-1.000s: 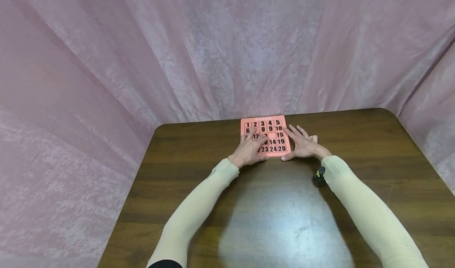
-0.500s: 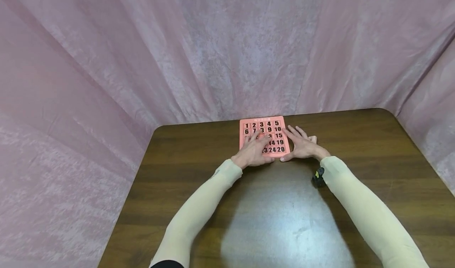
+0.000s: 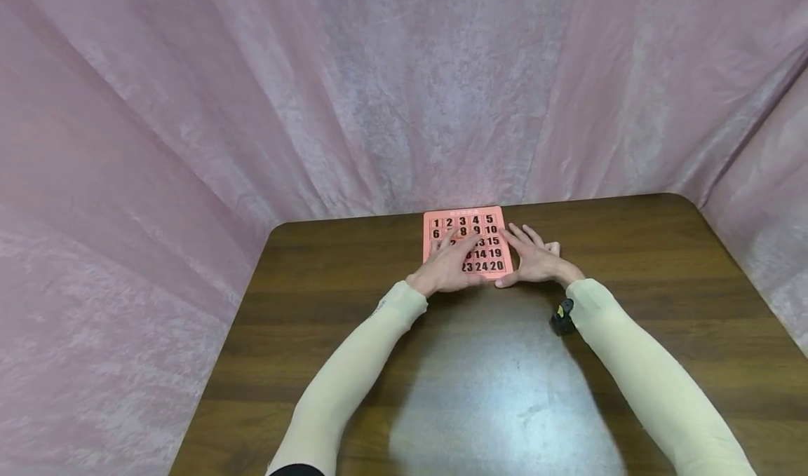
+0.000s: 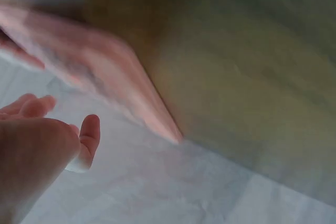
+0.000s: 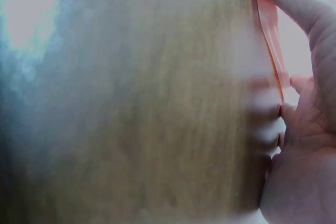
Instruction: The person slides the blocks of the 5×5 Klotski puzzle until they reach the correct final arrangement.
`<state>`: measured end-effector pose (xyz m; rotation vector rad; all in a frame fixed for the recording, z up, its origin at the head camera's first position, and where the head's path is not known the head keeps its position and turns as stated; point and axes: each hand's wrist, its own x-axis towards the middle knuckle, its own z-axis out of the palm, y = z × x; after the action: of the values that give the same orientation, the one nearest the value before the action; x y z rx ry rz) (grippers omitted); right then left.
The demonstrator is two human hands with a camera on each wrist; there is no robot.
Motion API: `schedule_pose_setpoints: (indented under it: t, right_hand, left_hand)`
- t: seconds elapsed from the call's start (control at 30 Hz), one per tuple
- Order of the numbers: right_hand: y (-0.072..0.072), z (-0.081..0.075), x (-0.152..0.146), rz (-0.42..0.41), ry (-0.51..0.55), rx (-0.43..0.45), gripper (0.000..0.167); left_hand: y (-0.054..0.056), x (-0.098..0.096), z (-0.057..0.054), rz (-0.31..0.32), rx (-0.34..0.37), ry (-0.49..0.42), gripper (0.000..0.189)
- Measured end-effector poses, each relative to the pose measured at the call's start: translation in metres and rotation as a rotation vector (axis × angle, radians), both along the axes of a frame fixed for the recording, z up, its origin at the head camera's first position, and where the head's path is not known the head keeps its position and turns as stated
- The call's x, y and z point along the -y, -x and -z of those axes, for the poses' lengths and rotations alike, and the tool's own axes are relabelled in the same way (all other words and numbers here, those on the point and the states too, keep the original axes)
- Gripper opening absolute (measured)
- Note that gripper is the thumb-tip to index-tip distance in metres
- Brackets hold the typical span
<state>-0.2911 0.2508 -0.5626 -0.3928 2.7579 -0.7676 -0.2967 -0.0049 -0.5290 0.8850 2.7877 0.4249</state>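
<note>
A pink number sliding puzzle [image 3: 494, 247] lies near the table's far edge, with black numbers on its square tiles. My left hand [image 3: 447, 266] is over its lower left part, fingers spread, covering several tiles; its index fingertip is over the 9. In the left wrist view the puzzle [image 4: 123, 80] looks blurred, and the left thumb stands off its edge. My right hand [image 3: 538, 261] rests along the right side, index fingertip at the frame's edge and thumb at the near right corner. Tile 13 [image 3: 480, 242] sits directly left of 15.
The wooden table [image 3: 303, 336] has a bright glare patch in its near middle. Pink velvet curtains [image 3: 404, 90] hang behind it and at both sides. A small black device [image 3: 562, 317] is at my right wrist.
Tile 13 has slid right into the gap beside 15. My left hand moved right with it, then came slightly back and away from it. The right hand has stayed at the puzzle's edge.
</note>
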Motion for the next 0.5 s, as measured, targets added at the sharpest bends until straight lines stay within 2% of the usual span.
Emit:
schedule_pose_setpoints:
  t: [0.1,0.2,0.33,0.5]
  right_hand:
    - [-0.001,-0.001,-0.002,0.004,-0.002,0.017,0.142]
    - [-0.001,-0.003,-0.002,0.001,0.002,0.018,0.141]
    - [-0.003,-0.006,-0.002,-0.001,0.003,0.016,0.139]
    - [-0.003,-0.005,0.002,-0.004,0.002,0.016,0.139]
  left_hand:
    - [-0.003,0.007,-0.004,-0.022,-0.038,-0.023,0.088]
    - [-0.012,0.016,-0.007,-0.004,-0.079,0.016,0.08]
    - [-0.026,0.019,-0.001,0.038,-0.127,0.117,0.078]
    - [-0.036,0.018,0.003,0.037,-0.158,0.182,0.082]
